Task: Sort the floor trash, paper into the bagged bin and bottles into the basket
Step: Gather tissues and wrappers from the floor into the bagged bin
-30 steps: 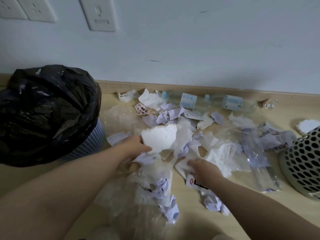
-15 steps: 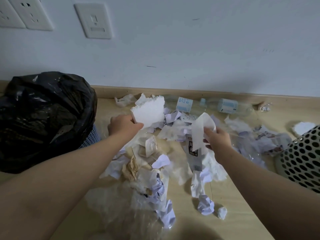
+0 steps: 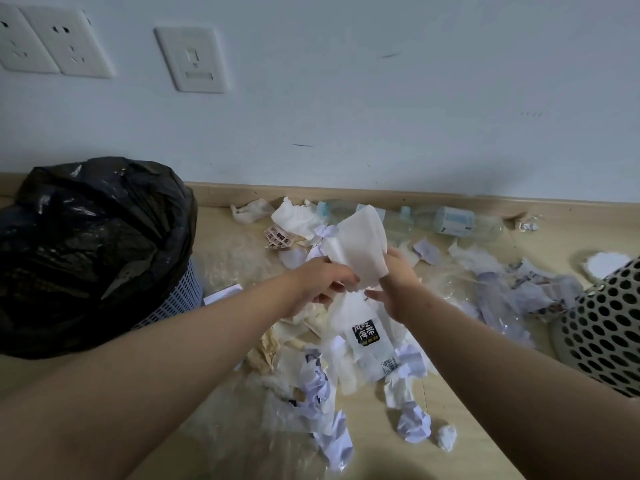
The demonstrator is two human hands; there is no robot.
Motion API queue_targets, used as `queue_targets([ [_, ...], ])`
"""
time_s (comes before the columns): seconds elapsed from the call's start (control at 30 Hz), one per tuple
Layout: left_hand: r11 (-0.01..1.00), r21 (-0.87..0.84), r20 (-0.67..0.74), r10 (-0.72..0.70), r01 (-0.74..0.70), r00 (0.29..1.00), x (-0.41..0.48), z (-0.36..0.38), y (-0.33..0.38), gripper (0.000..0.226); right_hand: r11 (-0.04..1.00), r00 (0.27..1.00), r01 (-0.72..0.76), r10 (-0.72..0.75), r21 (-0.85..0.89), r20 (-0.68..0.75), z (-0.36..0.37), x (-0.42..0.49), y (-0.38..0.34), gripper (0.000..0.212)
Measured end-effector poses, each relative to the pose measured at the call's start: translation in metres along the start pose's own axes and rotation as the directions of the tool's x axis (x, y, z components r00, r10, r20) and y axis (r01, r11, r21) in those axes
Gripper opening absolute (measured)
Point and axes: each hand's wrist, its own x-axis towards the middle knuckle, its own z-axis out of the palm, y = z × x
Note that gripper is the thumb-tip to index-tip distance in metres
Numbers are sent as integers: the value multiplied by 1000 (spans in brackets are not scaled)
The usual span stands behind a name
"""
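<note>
Paper wad (image 3: 360, 244) gripped by left hand (image 3: 323, 282) and right hand (image 3: 398, 284) above floor litter (image 3: 311, 386), bagged bin (image 3: 93, 251) left, basket (image 3: 606, 334) right.

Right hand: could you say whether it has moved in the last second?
Yes: the right hand lifted off the floor toward the plastic bottle, gripping white paper.

The left hand (image 3: 320, 284) and right hand (image 3: 396, 289) meet on a white paper wad (image 3: 360, 244); the left pinches its lower edge, the right grips its right side with curled fingers; the wad stands up above the grip; just below the grip shows a clear wrapper (image 3: 369, 344) with a black label, over scraps (image 3: 322, 386) piled on the floor (image 3: 467, 427); well left of the grip stands the black-bagged bin (image 3: 93, 251); well right, the holed basket (image 3: 602, 341); beyond the grip, bottles (image 3: 453, 221) lie along the skirting (image 3: 346, 194).
</note>
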Motion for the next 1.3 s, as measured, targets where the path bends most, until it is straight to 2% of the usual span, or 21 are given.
queue_targets([
  [0.1, 997, -71, 5, -29, 30, 1000, -1, -4, -5, 4, 959, 991, 128, -132, -252, 1, 6, -2, 5, 16],
  [0.2, 980, -178, 53, -82, 90, 995, 1, -13, -11, 35, 769, 940, 319, -332, -554, 80, 12, -3, 12, 19],
  [0.27, 960, -253, 55, -106, 117, 993, 2, -19, -12, 46, 639, 891, 416, -430, -646, 149, 15, -4, 15, 16],
  [0.33, 948, -290, -23, -146, 133, 989, 4, -23, -14, 48, 555, 842, 509, -482, -658, 245, 16, -5, 17, 14],
  [0.4, 942, -306, -125, -183, 137, 975, 5, -26, -17, 46, 481, 824, 549, -448, -684, 347, 16, -4, 22, 23],
  [0.47, 946, -295, -203, -201, 136, 958, 7, -28, -22, 44, 420, 841, 532, -358, -735, 405, 13, -5, 27, 36],
  [0.57, 956, -263, -318, -217, 134, 923, 11, -32, -30, 48, 372, 832, 552, -308, -746, 461, 7, -8, 32, 47],
  [0.63, 960, -247, -344, -217, 135, 914, 12, -34, -34, 52, 355, 828, 560, -280, -749, 487, 2, -10, 34, 51],
  [0.7, 961, -239, -351, -217, 137, 911, 13, -36, -37, 54, 375, 825, 565, -257, -736, 502, -1, -10, 37, 53],
  [0.73, 958, -255, -352, -218, 130, 910, 13, -37, -36, 53, 422, 835, 550, -266, -721, 481, -2, -10, 39, 53],
  [0.77, 949, -294, -349, -219, 115, 911, 12, -38, -35, 50, 514, 860, 510, -290, -690, 420, -3, -9, 40, 53],
  [0.83, 907, -415, -327, -220, 70, 919, 10, -41, -29, 41, 761, 935, 355, -300, -543, 192, -3, -8, 40, 53],
  [0.9, 847, -531, -276, -211, 34, 938, 9, -43, -22, 30, 908, 979, 195, -202, -372, 20, -4, -6, 39, 62],
  [0.97, 801, -597, -193, -186, 35, 963, 6, -42, -14, 17, 949, 996, 92, -89, -303, 24, -2, -6, 38, 78],
  [1.03, 766, -639, -90, -156, 63, 984, 2, -35, -6, 13, 961, 991, 49, -12, -271, 136, 3, -7, 40, 87],
  [1.07, 744, -664, -40, -137, 76, 990, 0, -30, -2, 14, 965, 982, 34, 16, -260, 190, 6, -7, 41, 83],
  [1.13, 716, -692, 37, -94, 94, 995, -2, -19, 7, 13, 977, 968, -5, 58, -214, 244, 13, -6, 43, 54],
  [1.2, 712, -697, 55, -65, 85, 996, -2, -12, 15, 11, 985, 978, -8, 44, -173, 206, 19, -6, 41, 16],
  [1.3, 718, -695, 1, -43, 32, 999, 0, -17, 22, 12, 980, 997, -6, 20, -199, 70, 12, 0, 41, 9],
])
